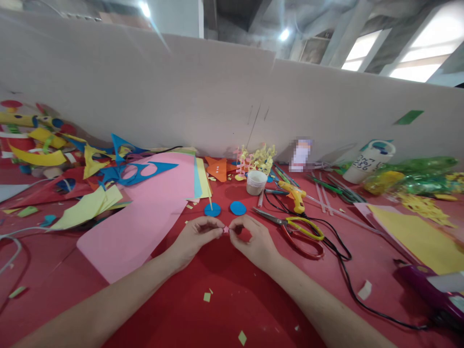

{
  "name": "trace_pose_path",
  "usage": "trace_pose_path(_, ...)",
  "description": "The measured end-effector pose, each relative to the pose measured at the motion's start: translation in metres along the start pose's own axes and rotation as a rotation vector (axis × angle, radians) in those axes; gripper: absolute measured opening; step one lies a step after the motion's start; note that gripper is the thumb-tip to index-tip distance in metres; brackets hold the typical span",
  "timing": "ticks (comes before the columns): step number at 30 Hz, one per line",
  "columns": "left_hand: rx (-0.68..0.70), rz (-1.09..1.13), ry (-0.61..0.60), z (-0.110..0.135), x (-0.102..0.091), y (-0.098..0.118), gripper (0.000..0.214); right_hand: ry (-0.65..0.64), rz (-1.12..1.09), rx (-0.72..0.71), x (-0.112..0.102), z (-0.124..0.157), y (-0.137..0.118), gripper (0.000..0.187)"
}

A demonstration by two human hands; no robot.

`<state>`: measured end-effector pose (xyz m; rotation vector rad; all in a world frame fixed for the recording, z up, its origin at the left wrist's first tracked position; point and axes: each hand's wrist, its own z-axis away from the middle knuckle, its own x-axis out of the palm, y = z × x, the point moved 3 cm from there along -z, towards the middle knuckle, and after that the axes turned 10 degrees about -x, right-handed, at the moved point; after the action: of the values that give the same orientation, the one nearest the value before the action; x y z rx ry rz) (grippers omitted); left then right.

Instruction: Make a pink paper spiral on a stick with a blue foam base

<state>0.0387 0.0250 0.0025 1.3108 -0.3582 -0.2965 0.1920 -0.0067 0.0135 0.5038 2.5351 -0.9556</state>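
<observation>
Between my two hands is a tiny pink paper star (pixel 226 229), pinched from both sides. The thumb and forefinger of my left hand (pixel 199 237) close on its left edge. My right hand (pixel 253 240) grips its right edge the same way. Just beyond the fingers lie two blue paper discs on the red table. A thin yellowish stick stands on the left blue disc (pixel 212 209); the right blue disc (pixel 238 208) is bare. Scissors (pixel 290 224) with yellow and red handles lie open to the right of my right hand.
A yellow glue gun (pixel 295 195) and its black cord lie beyond the scissors. A small white cup (pixel 256 182) stands behind the discs. Large pink paper (pixel 145 217) and blue cut-outs (pixel 141 174) spread leftward. A purple glue gun (pixel 427 287) sits at right. Yellow scraps dot the red table (pixel 203 319).
</observation>
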Motion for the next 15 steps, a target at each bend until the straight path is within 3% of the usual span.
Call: trace_pose_path(15, 0.147, -0.25, 0.021, 0.0034, 0.0021, 0.0075, 0.006, -0.046, -0.061, 0.09, 0.0018, 0.0014, 0.001, 0.007)
